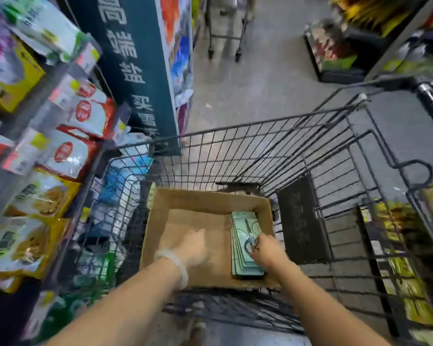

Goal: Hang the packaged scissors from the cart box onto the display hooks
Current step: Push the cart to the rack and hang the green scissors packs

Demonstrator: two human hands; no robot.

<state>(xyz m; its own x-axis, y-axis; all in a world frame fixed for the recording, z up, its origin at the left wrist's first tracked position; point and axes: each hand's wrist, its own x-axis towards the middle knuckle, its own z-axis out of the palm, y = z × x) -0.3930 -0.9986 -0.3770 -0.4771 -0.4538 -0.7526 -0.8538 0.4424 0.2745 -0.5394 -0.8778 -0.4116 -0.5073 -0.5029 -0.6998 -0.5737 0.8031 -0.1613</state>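
An open cardboard box (158,221) sits in the black wire shopping cart (260,136). A stack of green packaged scissors (243,226) lies along the box's right side. My right hand (268,250) rests on the stack with its fingers on the top package; the blur hides whether they grip it. My left hand (193,248), blurred and with a pale bracelet at the wrist, reaches into the box over its bare bottom and holds nothing. No scissors hooks can be made out.
Hanging snack bags on a display rack (68,116) crowd the left, close to the cart. A dark sign panel (128,71) stands ahead on the left. Another cart (225,26) is far down the aisle. Shelves of goods (398,245) line the right.
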